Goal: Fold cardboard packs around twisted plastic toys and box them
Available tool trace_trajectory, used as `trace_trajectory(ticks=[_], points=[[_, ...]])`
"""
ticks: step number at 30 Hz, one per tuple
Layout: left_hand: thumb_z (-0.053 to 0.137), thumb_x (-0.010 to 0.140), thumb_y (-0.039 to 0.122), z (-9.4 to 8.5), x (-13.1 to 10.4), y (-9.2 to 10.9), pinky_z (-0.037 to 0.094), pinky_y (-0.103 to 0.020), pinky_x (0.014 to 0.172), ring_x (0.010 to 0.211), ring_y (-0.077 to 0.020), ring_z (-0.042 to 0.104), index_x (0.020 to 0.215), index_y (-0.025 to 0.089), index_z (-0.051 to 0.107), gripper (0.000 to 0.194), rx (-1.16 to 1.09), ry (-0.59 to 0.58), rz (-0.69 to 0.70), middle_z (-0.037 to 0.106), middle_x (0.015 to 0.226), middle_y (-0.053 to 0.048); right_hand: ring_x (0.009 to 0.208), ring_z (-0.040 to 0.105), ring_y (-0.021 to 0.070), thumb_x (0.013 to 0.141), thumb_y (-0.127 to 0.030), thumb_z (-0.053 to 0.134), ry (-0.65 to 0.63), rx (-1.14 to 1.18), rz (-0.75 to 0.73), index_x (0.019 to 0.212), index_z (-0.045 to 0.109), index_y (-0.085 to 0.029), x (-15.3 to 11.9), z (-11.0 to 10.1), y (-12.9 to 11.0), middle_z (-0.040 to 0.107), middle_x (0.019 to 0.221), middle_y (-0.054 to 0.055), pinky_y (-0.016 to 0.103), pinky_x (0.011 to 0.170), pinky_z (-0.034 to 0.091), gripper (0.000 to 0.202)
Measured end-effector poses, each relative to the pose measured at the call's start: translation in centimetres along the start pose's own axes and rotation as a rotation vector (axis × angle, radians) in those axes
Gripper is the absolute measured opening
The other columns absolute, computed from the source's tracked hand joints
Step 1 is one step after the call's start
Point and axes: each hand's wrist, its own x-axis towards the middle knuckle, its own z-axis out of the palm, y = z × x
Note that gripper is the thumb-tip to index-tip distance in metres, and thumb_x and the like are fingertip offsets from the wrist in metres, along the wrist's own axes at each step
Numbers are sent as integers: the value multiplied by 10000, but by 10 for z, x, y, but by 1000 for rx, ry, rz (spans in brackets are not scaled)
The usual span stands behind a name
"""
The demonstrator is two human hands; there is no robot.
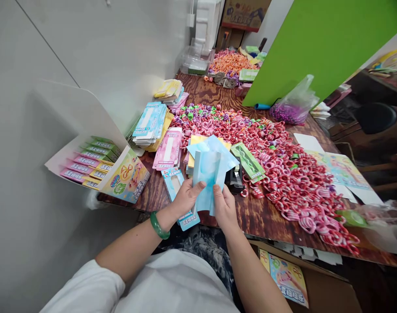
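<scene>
A light blue folded card [207, 174] is held up between my two hands near the table's front edge. My left hand [189, 195] grips its left side with the thumb on top, and my right hand [225, 206] pinches its lower right side. Just behind the card lie loose blue and yellow sheets [214, 145]. Under and beside my left hand is a flat blue package [172, 180] with a cut-out window. A black tape dispenser [236, 178] stands right of the card, next to a green package [248, 161].
A large pile of red and pink rings [266, 156] covers the wooden table [201, 89]. At the left stands an open display box [123, 176] with small packages. Stacked blue cards [150, 121] and pink cards [168, 148] lie nearby. A green panel [309, 48] rises behind.
</scene>
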Motion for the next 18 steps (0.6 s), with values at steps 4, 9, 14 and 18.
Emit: trace_trajectory(ticks=[4, 9, 14, 18], points=[[678, 687, 718, 8, -5, -7, 545, -364, 812, 837, -251, 691, 993, 139, 698, 654, 18, 84, 41, 749, 904, -78, 723, 609, 191, 936, -564, 430, -26, -186, -80, 983, 644, -181, -3, -2, 8, 677, 803, 38, 294, 651, 475, 441], [553, 819, 688, 19, -11, -9, 467, -355, 1005, 1073, -263, 650, 996, 179, 712, 562, 100, 85, 177, 732, 1057, -85, 740, 616, 194, 960, -540, 401, -35, -198, -66, 1046, 645, -183, -9, 1, 23, 694, 873, 55, 302, 677, 483, 441], [629, 863, 497, 23, -11, -16, 413, -352, 1084, 1232, -250, 574, 1092, 197, 681, 381, 66, 128, 105, 715, 1129, -74, 1029, 646, 253, 966, -537, 380, -29, -149, -77, 1230, 600, -194, -17, 5, 27, 698, 1120, 101, 359, 864, 506, 486], [617, 865, 522, 23, -13, -22, 431, -375, 1071, 1228, -252, 580, 1139, 190, 648, 431, -72, 145, 42, 710, 1158, -91, 1114, 623, 267, 972, -513, 382, -67, -199, -93, 1252, 592, -192, -16, 2, 26, 669, 1214, 119, 385, 939, 480, 475]])
